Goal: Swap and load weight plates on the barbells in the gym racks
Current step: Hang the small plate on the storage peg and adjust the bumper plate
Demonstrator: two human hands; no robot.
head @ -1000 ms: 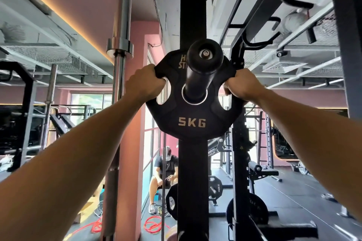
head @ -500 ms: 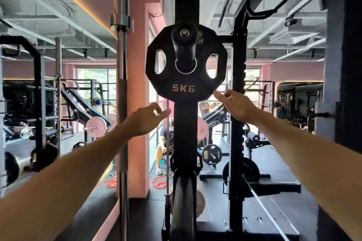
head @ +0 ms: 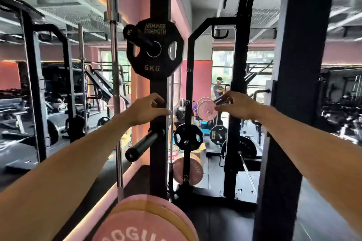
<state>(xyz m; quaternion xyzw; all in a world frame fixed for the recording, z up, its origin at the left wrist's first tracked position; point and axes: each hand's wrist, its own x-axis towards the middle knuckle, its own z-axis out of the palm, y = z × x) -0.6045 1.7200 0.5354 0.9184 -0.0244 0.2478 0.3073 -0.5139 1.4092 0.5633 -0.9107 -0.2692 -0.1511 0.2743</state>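
Reaching forward from the near edge of the scene, two bare forearms stretch toward a black steel rack upright (head: 159, 103) standing at centre. The left hand (head: 147, 108) hovers just in front of this upright, fingers loosely curled and spread, gripping nothing. The right hand (head: 236, 108) hangs level with it, well to the right of the upright, fingers likewise loose and parted, also empty. Above and between the hands, a black multi-sided rubber weight plate marked "5KG" (head: 154, 49) sits on a black storage peg (head: 140, 38) that juts from the upright toward the near left; the plate rests back against the upright, apart from both hands. Below the left hand, a second bare black peg (head: 145, 144) angles out to the near left. Just left of the upright, a chrome barbell (head: 115, 76) stands vertically. At the near bottom edge, round pink bumper plates (head: 148, 223) with white lettering fill the foreground. Farther off, right of the upright, a smaller black plate (head: 188, 136) hangs on a thin black post (head: 187, 88), and another pink plate (head: 187, 170) rests low behind it.
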